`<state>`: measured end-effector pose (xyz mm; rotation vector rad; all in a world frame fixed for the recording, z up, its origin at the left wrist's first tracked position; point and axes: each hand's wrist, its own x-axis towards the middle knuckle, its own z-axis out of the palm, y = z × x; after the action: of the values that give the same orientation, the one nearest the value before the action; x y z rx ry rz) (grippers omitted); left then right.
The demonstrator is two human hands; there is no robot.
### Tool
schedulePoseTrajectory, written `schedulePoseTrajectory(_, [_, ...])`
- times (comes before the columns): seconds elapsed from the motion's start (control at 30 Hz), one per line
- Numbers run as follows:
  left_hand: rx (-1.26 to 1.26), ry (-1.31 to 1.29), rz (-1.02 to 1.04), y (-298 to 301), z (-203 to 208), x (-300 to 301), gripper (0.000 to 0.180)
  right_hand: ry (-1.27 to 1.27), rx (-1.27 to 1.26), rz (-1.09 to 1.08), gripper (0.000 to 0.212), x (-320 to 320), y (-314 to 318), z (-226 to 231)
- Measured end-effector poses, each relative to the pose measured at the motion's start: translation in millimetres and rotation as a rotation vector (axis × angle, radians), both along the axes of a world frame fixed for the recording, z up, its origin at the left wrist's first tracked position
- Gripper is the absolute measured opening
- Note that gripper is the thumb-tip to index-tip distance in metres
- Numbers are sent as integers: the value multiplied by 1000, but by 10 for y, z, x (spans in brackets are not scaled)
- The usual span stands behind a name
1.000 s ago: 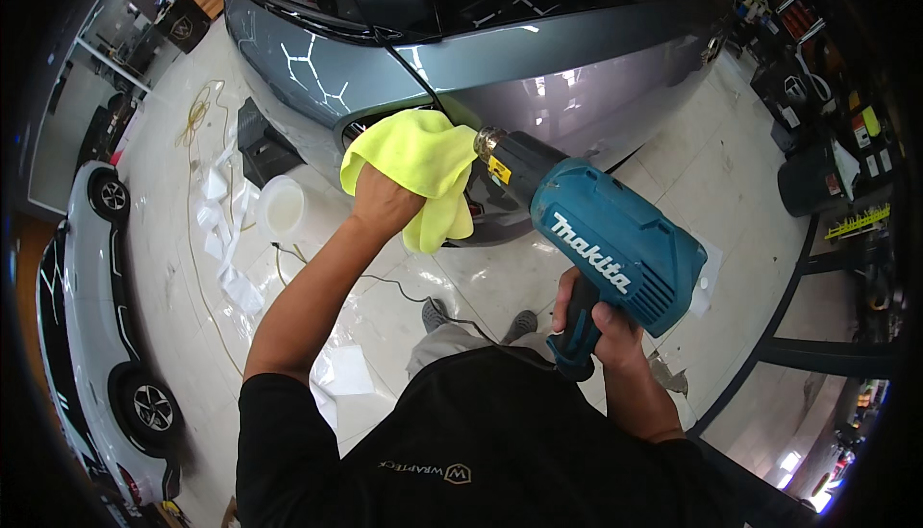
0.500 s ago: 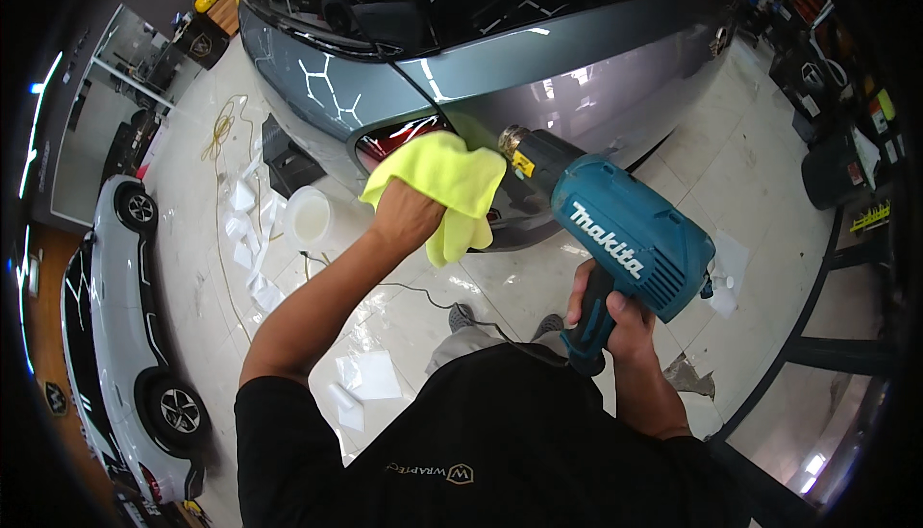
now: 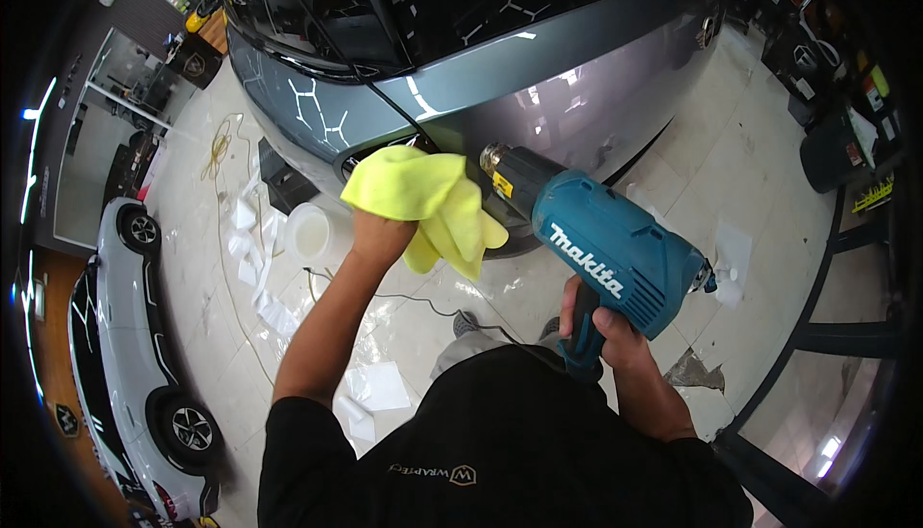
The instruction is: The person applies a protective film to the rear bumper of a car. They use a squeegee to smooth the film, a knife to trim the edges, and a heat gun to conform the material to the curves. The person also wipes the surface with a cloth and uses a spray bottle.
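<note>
A yellow-green microfibre cloth (image 3: pixel 413 187) drapes over my left hand (image 3: pixel 383 238), which grips it against the car (image 3: pixel 567 76) at its tail light. The cloth covers most of my fingers and nearly all of the light. My right hand (image 3: pixel 606 321) is wrapped round the black handle of a teal heat gun (image 3: pixel 615 239). Its metal nozzle (image 3: pixel 492 158) points at the grey bodywork just right of the cloth, a short way off the panel. Whether the nozzle touches anything, I cannot tell for sure. The gun's cord (image 3: pixel 423 299) trails off to the left.
On the tiled floor a white bucket (image 3: pixel 315 232) stands beside a dark box (image 3: pixel 281 177). Scraps of white backing paper (image 3: pixel 377 386) lie about, with a yellow cord (image 3: pixel 223 143) further left. A silver car (image 3: pixel 130 307) is parked at the left; a black bin (image 3: pixel 832 155) stands right.
My left hand and the cloth have shifted slightly left and down, and more of the cloth hangs loose. The heat gun has moved a little left with my right hand.
</note>
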<state>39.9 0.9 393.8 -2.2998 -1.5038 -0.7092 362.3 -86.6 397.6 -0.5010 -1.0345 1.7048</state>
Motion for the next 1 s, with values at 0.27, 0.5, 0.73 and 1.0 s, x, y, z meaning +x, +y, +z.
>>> schedulePoseTrajectory(0.27, [122, 22, 242, -70, -185, -73, 44, -5, 20, 65, 43, -159, 35, 46])
schedulePoseTrajectory(0.5, [122, -520, 242, -50, -493, -254, 31, -132, -88, 1, 50, -153, -129, -85])
schedulePoseTrajectory(0.73, [-125, -997, 409, -395, -1393, -265, 33, -406, -392, -154, 41, -242, -508, -483])
schedulePoseTrajectory(1.0, [-488, -1923, 427, -470, -2603, 18, 23, -675, -688, -350, 42, -706, -1124, -927])
